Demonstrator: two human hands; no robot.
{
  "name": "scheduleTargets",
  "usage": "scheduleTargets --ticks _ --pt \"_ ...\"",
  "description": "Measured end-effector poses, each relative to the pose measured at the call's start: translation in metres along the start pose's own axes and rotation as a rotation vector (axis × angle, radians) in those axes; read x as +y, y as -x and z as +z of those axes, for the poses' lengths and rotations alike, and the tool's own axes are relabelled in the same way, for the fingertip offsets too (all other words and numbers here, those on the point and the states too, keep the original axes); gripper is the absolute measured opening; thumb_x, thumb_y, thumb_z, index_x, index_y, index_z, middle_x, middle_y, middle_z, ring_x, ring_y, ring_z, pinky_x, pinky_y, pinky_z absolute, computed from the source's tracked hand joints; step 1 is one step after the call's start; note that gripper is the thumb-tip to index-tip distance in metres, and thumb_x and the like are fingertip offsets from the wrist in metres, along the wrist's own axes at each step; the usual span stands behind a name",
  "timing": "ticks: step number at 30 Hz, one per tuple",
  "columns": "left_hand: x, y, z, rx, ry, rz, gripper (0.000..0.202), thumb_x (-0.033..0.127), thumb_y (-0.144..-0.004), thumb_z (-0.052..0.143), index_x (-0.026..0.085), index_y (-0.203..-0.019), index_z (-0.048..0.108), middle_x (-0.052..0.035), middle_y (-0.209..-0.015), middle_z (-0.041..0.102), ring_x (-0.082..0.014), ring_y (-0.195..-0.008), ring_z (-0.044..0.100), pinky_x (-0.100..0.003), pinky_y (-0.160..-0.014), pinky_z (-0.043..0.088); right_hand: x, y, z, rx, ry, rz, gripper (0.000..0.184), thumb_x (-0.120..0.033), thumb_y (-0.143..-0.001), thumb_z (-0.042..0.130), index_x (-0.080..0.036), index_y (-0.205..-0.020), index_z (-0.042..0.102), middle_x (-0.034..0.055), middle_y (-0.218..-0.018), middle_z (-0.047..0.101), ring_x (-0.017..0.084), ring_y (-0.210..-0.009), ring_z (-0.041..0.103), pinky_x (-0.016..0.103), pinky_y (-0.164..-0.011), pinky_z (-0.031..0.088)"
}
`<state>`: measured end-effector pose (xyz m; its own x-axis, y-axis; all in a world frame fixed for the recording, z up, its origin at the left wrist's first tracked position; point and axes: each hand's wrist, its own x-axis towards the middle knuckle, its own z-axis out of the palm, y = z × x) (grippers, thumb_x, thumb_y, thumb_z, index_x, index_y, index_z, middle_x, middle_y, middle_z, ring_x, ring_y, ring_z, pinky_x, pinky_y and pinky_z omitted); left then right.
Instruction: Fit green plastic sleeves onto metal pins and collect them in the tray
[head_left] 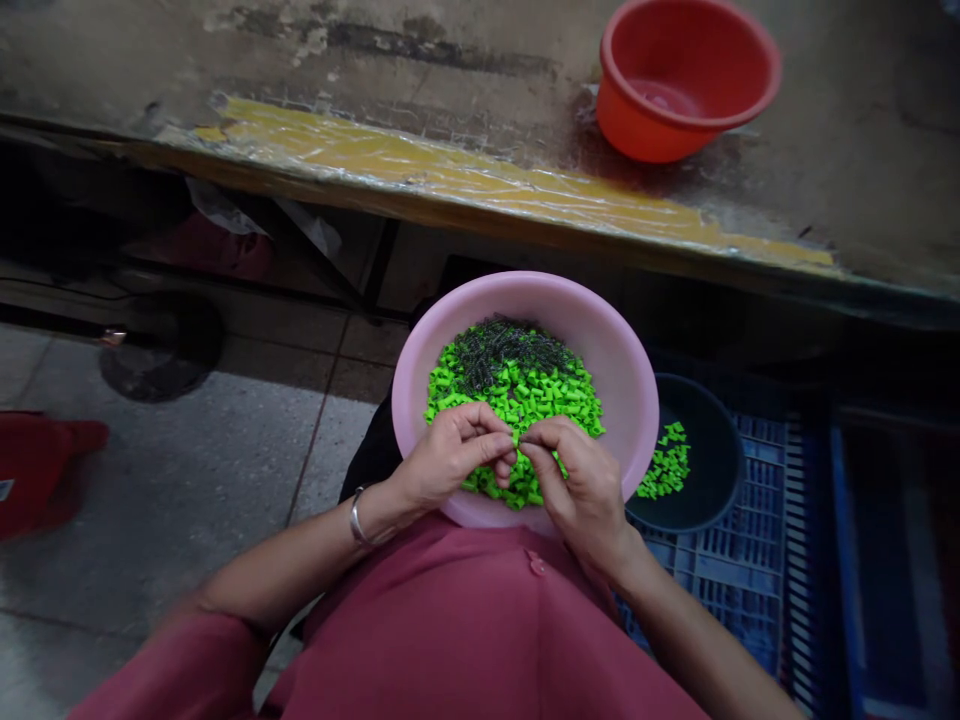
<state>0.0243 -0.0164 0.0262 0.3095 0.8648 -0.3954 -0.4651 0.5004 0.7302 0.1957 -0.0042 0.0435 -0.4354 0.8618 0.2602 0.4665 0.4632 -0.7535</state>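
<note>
My left hand [466, 447] and my right hand [576, 468] meet fingertip to fingertip over a pink basin [634, 400]. A speck of bright green shows at the left fingertips, where a small green plastic piece [515, 440] is pinched. My right thumb and forefinger are pressed together close beside it; what they grip is too small to make out. Many short green tube-like plastic pieces [555, 395] fill the basin's bottom. On their far side lies a heap of thin dark metal pieces [517, 350], too fine to tell exactly.
A dark round basin [720, 480] with some green pieces stands on a blue plastic crate [739, 600] at the right. Ahead is a worn table [450, 80] with yellow tape [420, 165] along its edge and a red bowl [675, 130]. A red plastic object [37, 475] sits left.
</note>
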Motion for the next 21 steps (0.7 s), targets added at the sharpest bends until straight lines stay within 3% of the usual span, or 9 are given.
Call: scheduleTargets --ticks 5,10,13,15,18,21 --pt "0.001 -0.001 0.003 0.049 -0.159 0.117 0.014 0.022 -0.081 0.071 0.013 -0.083 0.060 0.0013 -0.063 0.066 -0.0106 -0.057 0.065 -0.022 -0.058 0.055 -0.002 0.005 0.005 0.047 -0.106 0.144 0.014 -0.012 -0.094 0.052 -0.019 -0.083 0.057 0.0005 -0.075 0.055 0.013 -0.070 0.053 0.028 -0.065 0.043" --pt "-0.005 -0.005 -0.002 -0.019 -0.039 0.006 0.020 0.031 -0.085 0.068 0.015 -0.085 0.057 0.0010 -0.065 0.067 -0.0112 -0.053 0.064 -0.024 -0.053 0.055 -0.003 0.006 -0.004 0.021 -0.370 0.360 0.009 -0.019 -0.092 0.057 -0.021 -0.090 0.065 0.0019 -0.085 0.064 0.014 -0.076 0.059 0.028 -0.069 0.047" --pt "-0.007 -0.006 -0.004 -0.060 -0.006 -0.034 0.022 0.033 -0.084 0.070 0.014 -0.085 0.058 0.0017 -0.064 0.066 -0.0101 -0.049 0.061 -0.023 -0.050 0.054 0.002 0.005 -0.005 -0.060 -0.668 0.602 0.004 -0.024 -0.084 0.066 -0.021 -0.087 0.066 -0.0010 -0.074 0.064 0.012 -0.062 0.058 0.025 -0.058 0.048" --pt "-0.006 -0.005 -0.003 -0.093 -0.036 -0.052 0.023 0.032 -0.082 0.071 0.013 -0.082 0.058 0.0016 -0.061 0.066 -0.0096 -0.048 0.061 -0.022 -0.049 0.053 0.007 0.004 -0.004 -0.124 -0.844 0.718 0.011 -0.026 -0.077 0.072 -0.020 -0.082 0.064 -0.0030 -0.067 0.062 0.011 -0.055 0.057 0.024 -0.054 0.048" --pt "-0.002 -0.004 0.001 -0.112 -0.082 -0.079 0.026 0.033 -0.079 0.074 0.013 -0.076 0.057 0.0015 -0.058 0.065 -0.0091 -0.047 0.060 -0.020 -0.047 0.051 0.011 0.005 -0.001 -0.159 -0.958 0.783 0.018 -0.028 -0.072 0.076 -0.019 -0.077 0.061 -0.0034 -0.067 0.063 0.010 -0.052 0.058 0.023 -0.052 0.049" --pt "-0.002 -0.005 0.003 -0.106 -0.107 -0.105 0.030 0.036 -0.077 0.075 0.013 -0.074 0.057 0.0012 -0.057 0.064 -0.0090 -0.046 0.060 -0.020 -0.047 0.051 0.012 0.007 0.000 -0.163 -0.931 0.776 0.019 -0.029 -0.073 0.076 -0.018 -0.076 0.060 -0.0037 -0.065 0.062 0.009 -0.051 0.057 0.023 -0.051 0.049"
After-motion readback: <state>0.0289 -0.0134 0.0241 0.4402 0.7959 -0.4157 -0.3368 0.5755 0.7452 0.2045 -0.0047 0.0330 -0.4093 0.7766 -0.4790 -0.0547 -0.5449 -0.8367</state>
